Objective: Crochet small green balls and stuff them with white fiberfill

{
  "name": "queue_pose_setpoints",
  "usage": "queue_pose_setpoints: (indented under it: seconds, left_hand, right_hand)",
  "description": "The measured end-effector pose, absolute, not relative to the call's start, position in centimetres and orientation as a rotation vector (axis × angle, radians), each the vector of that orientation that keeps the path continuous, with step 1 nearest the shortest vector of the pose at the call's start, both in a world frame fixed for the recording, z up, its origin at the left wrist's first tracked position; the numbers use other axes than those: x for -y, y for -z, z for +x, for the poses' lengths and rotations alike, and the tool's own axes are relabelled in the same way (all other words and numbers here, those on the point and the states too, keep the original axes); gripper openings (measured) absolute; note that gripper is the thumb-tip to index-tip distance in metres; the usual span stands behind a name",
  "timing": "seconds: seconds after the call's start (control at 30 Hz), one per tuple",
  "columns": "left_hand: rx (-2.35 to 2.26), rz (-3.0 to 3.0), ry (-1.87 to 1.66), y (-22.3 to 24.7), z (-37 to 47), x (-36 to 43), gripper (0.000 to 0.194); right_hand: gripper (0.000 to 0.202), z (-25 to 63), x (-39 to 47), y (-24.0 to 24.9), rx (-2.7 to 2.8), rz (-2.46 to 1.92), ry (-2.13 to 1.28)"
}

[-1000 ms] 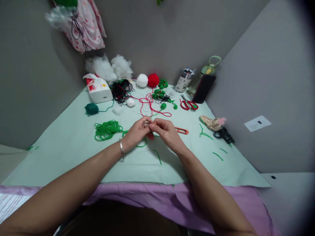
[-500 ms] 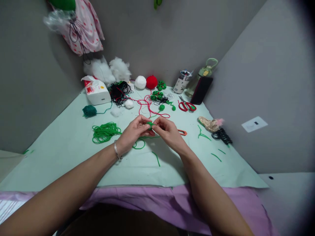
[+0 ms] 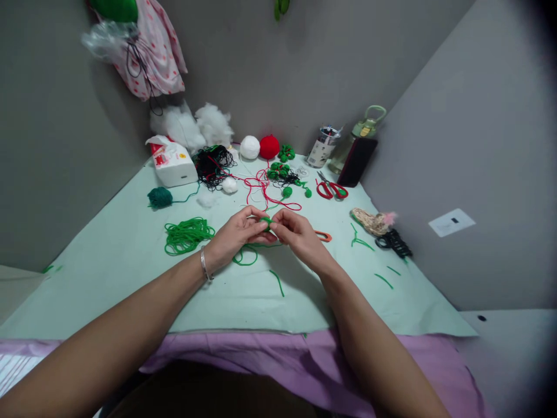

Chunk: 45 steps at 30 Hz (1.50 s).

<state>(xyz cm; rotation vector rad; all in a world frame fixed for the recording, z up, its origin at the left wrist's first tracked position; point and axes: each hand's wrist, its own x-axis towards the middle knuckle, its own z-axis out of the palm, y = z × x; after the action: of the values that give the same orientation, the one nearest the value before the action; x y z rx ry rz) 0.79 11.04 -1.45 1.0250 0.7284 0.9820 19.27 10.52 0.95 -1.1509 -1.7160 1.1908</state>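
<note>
A small green yarn piece (image 3: 266, 222) sits between my two hands above the middle of the table, mostly covered by fingers. My left hand (image 3: 237, 232), with a silver bangle at the wrist, pinches it from the left. From the right, the thumb and forefinger of my right hand (image 3: 298, 235) close on its edge. Whether a hook is in the fingers I cannot make out. Green yarn (image 3: 246, 256) loops below the hands, beside a loose coil of green yarn (image 3: 188, 236) on the left. An orange-handled tool (image 3: 323, 236) lies just right of my right hand.
Behind the hands are red-handled scissors (image 3: 331, 188), a red yarn ball (image 3: 269, 147), a white yarn ball (image 3: 249, 148) and tangled red yarn (image 3: 272, 197). A tissue pack (image 3: 176, 168) stands back left; a bottle (image 3: 363, 128) and phone (image 3: 357, 162) stand back right. Green yarn scraps (image 3: 383, 281) lie right.
The hands stay together on the green piece, with only slight finger movement. The whole view has shifted very slightly; the table things have not moved.
</note>
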Motion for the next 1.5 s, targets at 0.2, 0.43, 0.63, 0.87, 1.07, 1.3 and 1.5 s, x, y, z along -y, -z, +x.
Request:
queue_pose_setpoints:
  seconds: [0.2,0.43,0.63,0.87,1.07,1.3,1.5]
  left_hand:
    - [-0.834,1.105,-1.033,1.7,1.1,-11.1,0.029]
    - [-1.013,1.244,-1.197,2.7,1.5,-11.7,0.021]
    - [-0.988,1.293,-1.260,1.3,0.7,-11.4,0.024]
    - [-0.900,1.253,-1.220,0.3,0.2,-11.3,0.026]
    - [-0.895,1.255,-1.233,0.5,0.6,-10.9,0.024]
    - [-0.874,1.186,-1.257,1.1,0.8,-11.0,0.025]
    - [-0.762,1.142,-1.234,1.7,1.8,-10.4,0.026]
  right_hand:
    - [0.022,19.4,-10.3,-1.1,1.762,-1.217,-1.154]
    - [0.017,17.3,-9.8,-0.8,1.715,-1.242,-1.138]
    - [0.026,17.1,-9.6,-0.8,1.570,-1.164,-1.220]
    - [0.026,18.5,-9.7,-1.6,1.489,-1.014,-1.051]
    - [0.024,17.9,-9.7,-1.2,1.341,-1.054,-1.228]
    - [0.034,17.8,-10.4,-0.3,1.488,-1.139,-1.239]
    - [0.037,17.2,-10.4,0.3,1.439,-1.072,-1.380]
